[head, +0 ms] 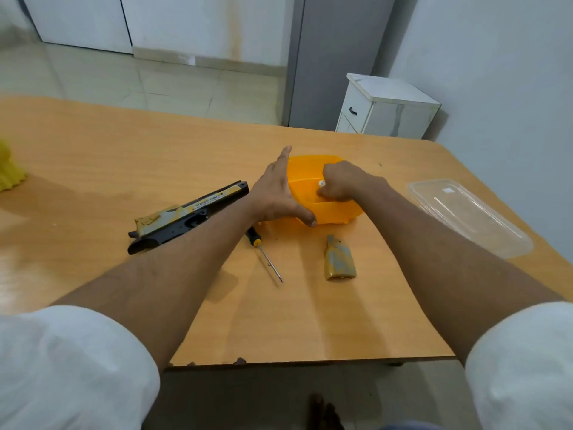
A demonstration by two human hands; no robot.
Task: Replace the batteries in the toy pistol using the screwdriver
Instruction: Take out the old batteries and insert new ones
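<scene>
The black and tan toy pistol (pixel 189 214) lies on the wooden table (pixel 93 156), muzzle pointing to the far right. Its detached tan grip cover (pixel 338 259) lies nearer, to the right. Between them rests the screwdriver (pixel 263 254) with a black and yellow handle, partly under my left wrist. An orange container (pixel 328 209) stands behind them. My left hand (pixel 279 190) lies flat against its left wall, fingers straight and thumb along the front rim. My right hand (pixel 344 184) reaches inside it with curled fingers, pinching a small white-tipped object (pixel 321 183), likely a battery.
A clear plastic lid (pixel 468 215) lies at the table's right edge. A yellow object (pixel 9 169) sits at the far left edge. Beyond the table stand a small white cabinet (pixel 387 107) and a grey panel. The table's near edge is chipped.
</scene>
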